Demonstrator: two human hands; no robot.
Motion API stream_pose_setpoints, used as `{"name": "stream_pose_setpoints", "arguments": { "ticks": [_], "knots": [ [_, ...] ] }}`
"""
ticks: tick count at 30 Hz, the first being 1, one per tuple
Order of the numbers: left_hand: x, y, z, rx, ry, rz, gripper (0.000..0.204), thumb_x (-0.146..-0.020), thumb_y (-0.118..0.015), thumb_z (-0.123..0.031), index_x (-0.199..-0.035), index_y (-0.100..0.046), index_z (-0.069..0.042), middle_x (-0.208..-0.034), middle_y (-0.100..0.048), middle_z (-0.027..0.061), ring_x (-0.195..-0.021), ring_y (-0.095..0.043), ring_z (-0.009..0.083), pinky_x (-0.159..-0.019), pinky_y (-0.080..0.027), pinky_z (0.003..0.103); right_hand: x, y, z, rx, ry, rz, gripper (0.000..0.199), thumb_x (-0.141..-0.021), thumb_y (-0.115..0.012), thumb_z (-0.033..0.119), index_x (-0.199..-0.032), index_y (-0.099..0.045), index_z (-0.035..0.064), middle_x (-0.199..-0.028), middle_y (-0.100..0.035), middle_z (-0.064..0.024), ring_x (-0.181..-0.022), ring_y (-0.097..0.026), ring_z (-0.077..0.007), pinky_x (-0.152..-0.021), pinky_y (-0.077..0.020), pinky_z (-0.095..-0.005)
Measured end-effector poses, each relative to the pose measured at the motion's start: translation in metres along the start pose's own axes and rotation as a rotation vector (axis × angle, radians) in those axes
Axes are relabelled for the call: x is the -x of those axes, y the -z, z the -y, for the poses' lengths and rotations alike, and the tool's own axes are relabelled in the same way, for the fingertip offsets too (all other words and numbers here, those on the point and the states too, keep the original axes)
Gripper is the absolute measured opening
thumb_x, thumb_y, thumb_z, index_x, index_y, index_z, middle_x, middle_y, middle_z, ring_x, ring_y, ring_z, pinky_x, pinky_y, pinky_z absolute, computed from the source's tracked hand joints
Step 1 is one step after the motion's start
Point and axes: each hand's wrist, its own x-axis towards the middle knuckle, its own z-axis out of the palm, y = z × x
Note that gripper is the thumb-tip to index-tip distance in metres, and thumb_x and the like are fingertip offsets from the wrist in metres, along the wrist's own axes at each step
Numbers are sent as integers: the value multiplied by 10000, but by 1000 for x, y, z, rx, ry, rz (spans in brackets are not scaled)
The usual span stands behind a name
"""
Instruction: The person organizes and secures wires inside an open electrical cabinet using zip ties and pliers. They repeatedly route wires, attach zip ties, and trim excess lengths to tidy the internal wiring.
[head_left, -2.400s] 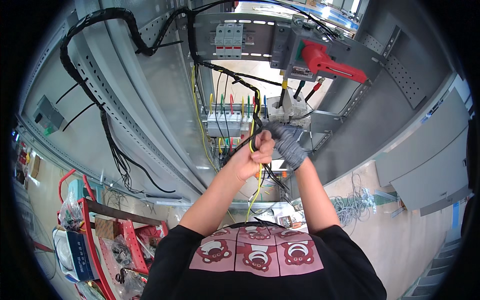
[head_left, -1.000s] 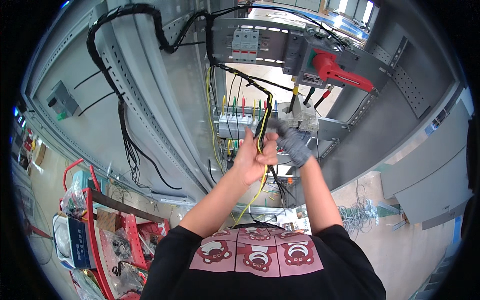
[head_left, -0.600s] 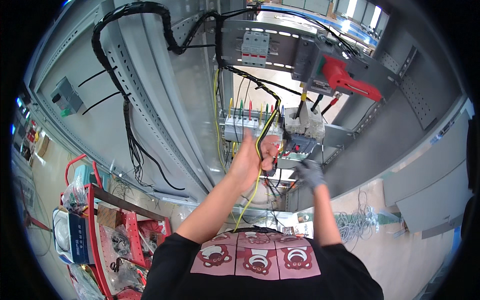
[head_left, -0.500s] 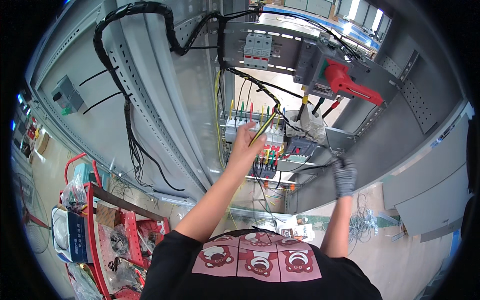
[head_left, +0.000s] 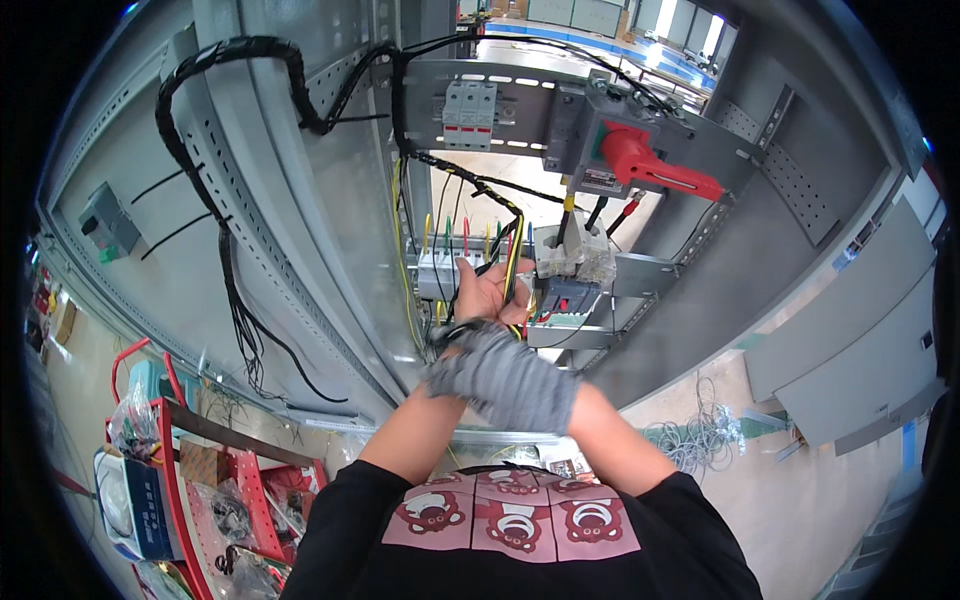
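Observation:
My bare left hand is inside the grey cabinet, its fingers curled round a bundle of black and yellow wires in front of the row of breakers. My right hand, in a grey knit glove, crosses over my left wrist. Motion smears it, and its fingers are hard to make out. Some black strands show beside its fingertips; whether it holds them is unclear. Up from my left hand, the bundle joins a black-wrapped harness along the mounting rail.
A switch with a red handle sits at upper right, above a breaker with clear covers. Three fuse holders are on the top rail. A thick black harness hangs at left. A red tool cart stands at lower left.
My right hand has swung from the cabinet's right side leftward across my left wrist. My left hand has turned, with its fingers round the wires. The whole view has shifted slightly.

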Motion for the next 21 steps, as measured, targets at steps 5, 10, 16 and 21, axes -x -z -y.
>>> {"name": "stream_pose_setpoints", "arguments": {
  "ticks": [5, 10, 16, 21],
  "knots": [
    [7, -12, 2, 243, 11, 192, 700, -969, -200, -560, -1292, -430, 16, -694, -473, 52, -503, -378, 129, -523, -364, 269, 16, 24, -12, -76, -47, -98, 167, -762, -583, 61, -921, -635, 61, -976, -636, -139, -962, -578, -325, -898, -433, -408],
    [27, -10, -4, 419, 96, -118, 733, -959, -209, -588, -1138, -537, 43, -838, -559, 100, -491, -370, 89, -503, -368, 245, 44, 18, -42, 195, -378, -422, 123, -797, -522, 34, -876, -615, 36, -870, -628, -132, -858, -590, -303, -814, -461, -394],
    [32, -16, -4, 500, 109, -93, 823, -899, -152, -685, -979, -536, 38, -771, -460, 76, -474, -322, 86, -447, -282, 231, 31, 6, -127, -447, -719, -768, 276, -858, -621, 140, -1088, -584, -8, -898, -659, -43, -794, -620, -147, -729, -499, -271],
    [30, -8, 3, 311, 104, -294, 805, -873, -264, -714, -967, -533, 40, -887, -535, 111, -712, -540, 194, -629, -466, 287, 2, -24, -168, -1047, -728, -203, 312, -804, -718, 223, -1042, -641, 36, -911, -643, -15, -775, -572, -92, -686, -479, -231]
  ]
}}
